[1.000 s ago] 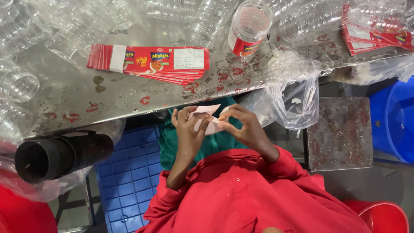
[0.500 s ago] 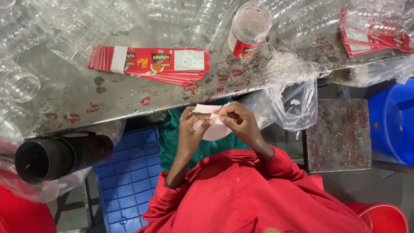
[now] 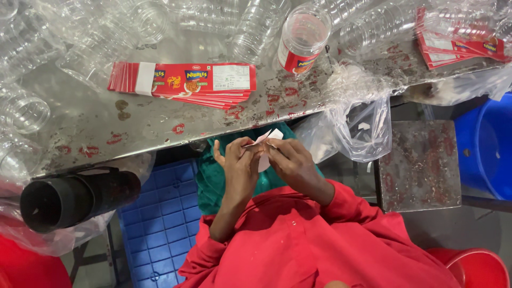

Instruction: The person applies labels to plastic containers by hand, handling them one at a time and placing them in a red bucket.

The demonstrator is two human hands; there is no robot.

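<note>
- Worn metal table [image 3: 96,128], flecked with red scraps, ran across the top of our view; clear plastic jars [image 3: 24,112] crowded its far and left edges.
- At lower left we noted a black tube [image 3: 74,198] lying under the table edge, and beside it a blue crate [image 3: 157,224] on the floor.
- On the table lay a fanned stack of red labels [image 3: 184,85], flat, well apart from the hands.
- Left hand [image 3: 238,165] was held just below the table edge, fingers curled and pinching a small white label strip [image 3: 265,149].
- Right hand [image 3: 292,162] met it from the other side, fingertips closed on the same strip; the two hands touched.
- Further up stood a jar with a red label [image 3: 303,37] already around it.
- Right of the hands hung a clear plastic bag [image 3: 362,130] off the table edge, then a second stack of red labels [image 3: 461,45] at the far corner and a blue tub [image 3: 488,146] below.
</note>
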